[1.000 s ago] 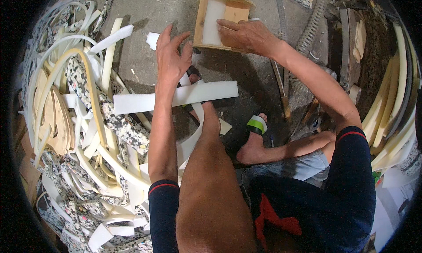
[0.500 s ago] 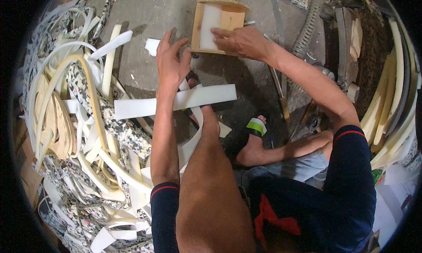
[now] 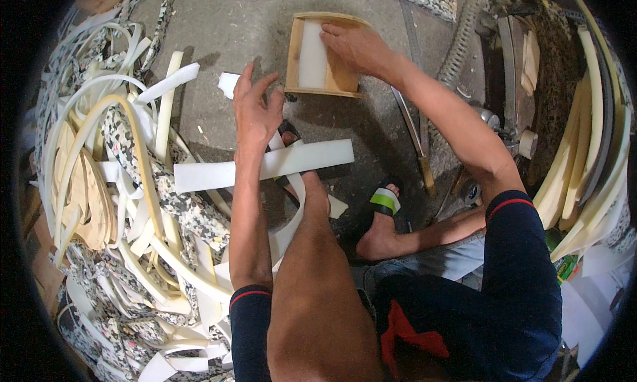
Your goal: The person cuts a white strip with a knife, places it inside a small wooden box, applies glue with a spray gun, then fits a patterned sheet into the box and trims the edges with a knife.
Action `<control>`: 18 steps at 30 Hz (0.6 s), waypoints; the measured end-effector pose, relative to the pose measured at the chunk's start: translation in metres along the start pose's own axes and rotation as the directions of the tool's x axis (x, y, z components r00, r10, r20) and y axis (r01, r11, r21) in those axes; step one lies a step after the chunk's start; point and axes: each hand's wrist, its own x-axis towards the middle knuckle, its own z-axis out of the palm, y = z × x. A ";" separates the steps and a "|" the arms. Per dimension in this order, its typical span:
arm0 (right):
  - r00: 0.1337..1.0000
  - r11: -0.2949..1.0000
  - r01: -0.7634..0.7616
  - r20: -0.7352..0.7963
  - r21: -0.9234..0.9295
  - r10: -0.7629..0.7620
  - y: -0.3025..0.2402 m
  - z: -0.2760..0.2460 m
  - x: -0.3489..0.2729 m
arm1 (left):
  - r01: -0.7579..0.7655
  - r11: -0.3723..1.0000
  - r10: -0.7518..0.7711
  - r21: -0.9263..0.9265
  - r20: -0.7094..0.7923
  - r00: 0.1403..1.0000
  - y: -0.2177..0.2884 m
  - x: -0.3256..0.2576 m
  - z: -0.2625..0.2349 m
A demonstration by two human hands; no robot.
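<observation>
Reaching into the wooden box [image 3: 293,60], your right hand [image 3: 359,49] — fingers extended, gripping nothing — meets the white foam [image 3: 312,60] inside; likely light, soft, best held by edges. Your left hand [image 3: 256,111], loosely spread, is empty.

A tan wooden box [image 3: 292,58] holding a flat white sheet [image 3: 312,58] is partly covered by the right hand [image 3: 358,49]; the spread left hand [image 3: 257,110] is held nearby.
</observation>
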 end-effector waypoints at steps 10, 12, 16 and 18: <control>0.989 0.996 -0.083 -0.119 0.006 0.084 -0.007 -0.001 0.004 | -0.029 0.999 0.028 -0.041 -0.011 1.000 -0.010 -0.007 0.007; 0.989 0.997 -0.072 -0.127 0.008 0.072 -0.007 -0.003 0.003 | 0.003 0.998 -0.004 -0.060 -0.007 1.000 -0.013 -0.008 0.007; 0.998 0.998 0.058 -0.023 0.003 -0.058 -0.008 -0.016 -0.010 | 0.013 0.999 -0.013 -0.040 0.008 1.000 -0.015 -0.011 0.006; 0.980 0.987 0.159 0.121 0.021 -0.160 -0.015 -0.024 -0.029 | 0.022 0.998 -0.022 -0.050 0.010 1.000 -0.015 -0.013 0.004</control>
